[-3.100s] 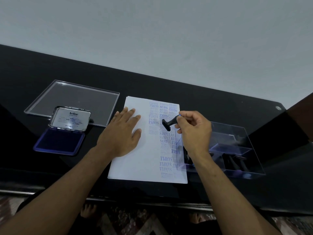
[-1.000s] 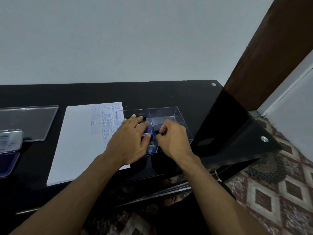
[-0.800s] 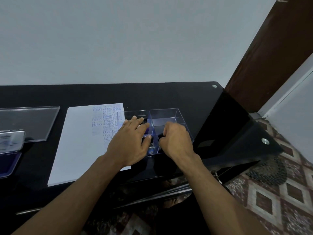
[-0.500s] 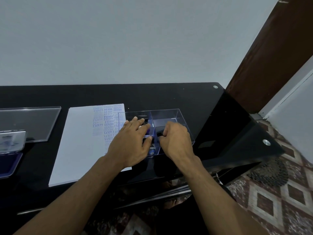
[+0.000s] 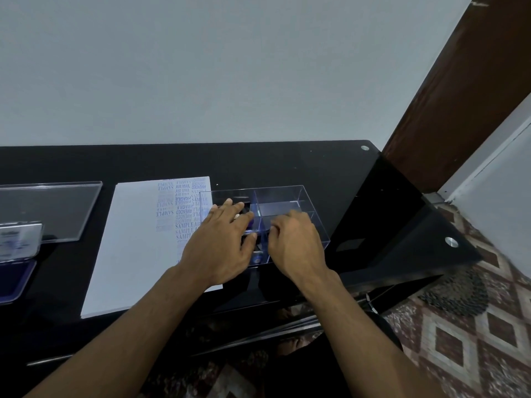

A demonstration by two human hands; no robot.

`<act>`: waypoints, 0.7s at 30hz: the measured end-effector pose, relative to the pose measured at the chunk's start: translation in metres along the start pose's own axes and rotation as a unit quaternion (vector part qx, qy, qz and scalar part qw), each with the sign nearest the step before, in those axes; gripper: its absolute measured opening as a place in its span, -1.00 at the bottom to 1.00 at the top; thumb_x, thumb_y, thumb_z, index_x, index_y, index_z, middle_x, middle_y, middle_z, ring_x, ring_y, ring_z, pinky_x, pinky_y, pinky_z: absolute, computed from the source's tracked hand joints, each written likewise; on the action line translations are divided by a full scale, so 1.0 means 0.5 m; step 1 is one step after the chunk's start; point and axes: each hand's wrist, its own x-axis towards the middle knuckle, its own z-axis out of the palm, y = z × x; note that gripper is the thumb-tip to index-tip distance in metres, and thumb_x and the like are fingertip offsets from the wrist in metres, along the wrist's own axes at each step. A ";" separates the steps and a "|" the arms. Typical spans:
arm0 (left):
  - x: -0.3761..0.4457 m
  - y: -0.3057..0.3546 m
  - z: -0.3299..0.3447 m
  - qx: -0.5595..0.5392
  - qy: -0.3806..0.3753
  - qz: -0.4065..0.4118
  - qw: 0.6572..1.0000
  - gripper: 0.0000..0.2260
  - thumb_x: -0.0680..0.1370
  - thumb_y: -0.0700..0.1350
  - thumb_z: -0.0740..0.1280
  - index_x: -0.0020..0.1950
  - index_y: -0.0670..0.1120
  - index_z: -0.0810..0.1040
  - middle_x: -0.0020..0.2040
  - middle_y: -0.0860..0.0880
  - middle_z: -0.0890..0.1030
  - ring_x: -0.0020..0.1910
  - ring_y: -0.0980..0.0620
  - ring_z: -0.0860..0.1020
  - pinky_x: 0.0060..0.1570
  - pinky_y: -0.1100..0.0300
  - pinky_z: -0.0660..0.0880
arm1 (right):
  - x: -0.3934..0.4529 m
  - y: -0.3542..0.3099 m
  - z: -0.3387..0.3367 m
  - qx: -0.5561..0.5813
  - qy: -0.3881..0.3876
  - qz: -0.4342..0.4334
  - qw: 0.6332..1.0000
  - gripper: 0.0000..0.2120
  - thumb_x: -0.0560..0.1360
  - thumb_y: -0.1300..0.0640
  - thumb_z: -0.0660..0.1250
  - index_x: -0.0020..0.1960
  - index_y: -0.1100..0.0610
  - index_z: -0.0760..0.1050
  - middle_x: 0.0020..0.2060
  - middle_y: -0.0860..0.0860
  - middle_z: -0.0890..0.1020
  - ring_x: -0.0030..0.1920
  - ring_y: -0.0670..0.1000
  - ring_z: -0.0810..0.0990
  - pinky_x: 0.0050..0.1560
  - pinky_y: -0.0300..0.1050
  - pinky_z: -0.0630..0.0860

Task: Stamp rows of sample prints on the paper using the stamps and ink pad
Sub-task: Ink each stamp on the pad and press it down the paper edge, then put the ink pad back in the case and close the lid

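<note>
The white paper lies on the black table, with blue prints (SAMPLE, AIR MAIL, AMENDED, FRAGILE) in columns along its right part. A clear plastic box with compartments stands against the paper's right edge. Dark stamps lie inside it, between my hands. My left hand reaches over the left compartment with straight, spread fingers. My right hand is in the box beside the divider, fingers curled downward; what they touch is hidden. The open ink pad sits at the far left, its lid raised behind it.
A clear flat lid lies at the back left, behind the ink pad. The table's right corner ends near a brown door frame. A patterned carpet covers the floor below. A plain wall rises behind the table.
The view swung right from the paper to the box. My right hand, which held a stamp over the paper, is now in the box. My left hand left the paper and reached into the box too.
</note>
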 end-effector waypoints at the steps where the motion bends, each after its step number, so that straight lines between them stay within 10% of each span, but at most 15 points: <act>1: 0.000 -0.001 -0.001 0.000 0.000 0.001 1.000 -0.48 0.60 0.15 0.09 0.49 -0.05 0.42 0.54 -0.09 0.36 0.59 -0.10 0.17 0.57 -0.06 0.07 | -0.004 0.001 -0.001 0.002 0.002 -0.015 1.000 -0.81 0.55 0.16 0.22 -0.18 0.15 0.55 -0.21 0.03 0.54 -0.13 0.02 0.48 -0.11 -0.05 0.52; 21: -0.232 -0.202 -0.154 0.072 0.034 -0.120 0.990 -0.38 0.60 0.29 -0.08 0.59 0.05 0.26 0.61 0.02 0.22 0.62 0.01 0.04 0.54 0.07 -0.14 | -0.039 -0.247 0.055 0.015 -0.081 -0.160 0.984 -0.45 0.62 -0.21 0.06 0.51 0.04 0.26 0.51 0.06 0.29 0.50 0.09 0.21 0.52 0.02 0.12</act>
